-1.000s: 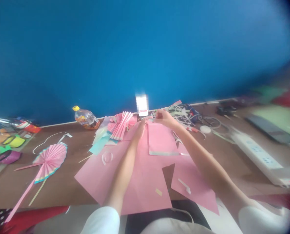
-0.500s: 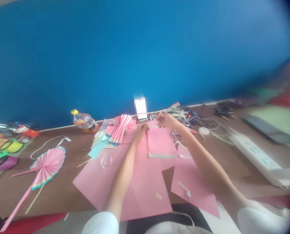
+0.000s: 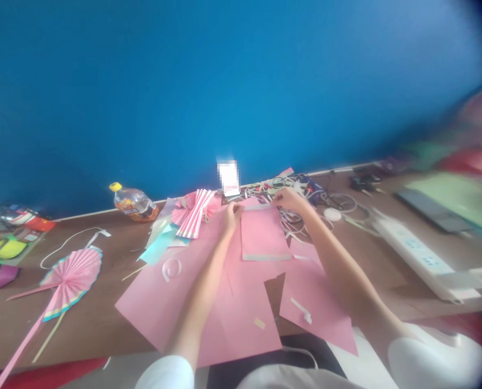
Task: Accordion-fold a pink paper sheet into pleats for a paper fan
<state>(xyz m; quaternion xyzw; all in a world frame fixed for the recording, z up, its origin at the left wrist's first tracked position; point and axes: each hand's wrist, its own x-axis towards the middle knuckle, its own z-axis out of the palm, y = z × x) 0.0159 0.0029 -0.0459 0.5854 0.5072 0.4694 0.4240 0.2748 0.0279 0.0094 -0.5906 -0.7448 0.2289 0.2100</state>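
Note:
A smaller pink paper sheet [image 3: 265,235] with a pale band along its near edge lies on larger pink sheets [image 3: 241,324]. Across its far edge runs a thin whitish strip [image 3: 259,207]. My left hand [image 3: 232,215] is closed in a pinch at the strip's left end. At the other end, the fingertips of my right hand [image 3: 288,200] are pinched together on the strip. Left of my forearm lies a clear ring [image 3: 171,269], perhaps a tape roll. A curled white scrap [image 3: 301,310] and a small beige piece [image 3: 259,323] rest on the pink paper.
Pleated pink paper [image 3: 196,213] and a pink fan [image 3: 73,281] are to the left. A yellow-capped bottle [image 3: 133,202] stands by the blue wall. Tangled strips and cables [image 3: 301,189] lie behind my right hand. A power strip [image 3: 414,254] lies to the right.
My right hand has moved right along the paper's far edge, away from my left hand, and the strip now lies stretched between them. The view has shifted slightly.

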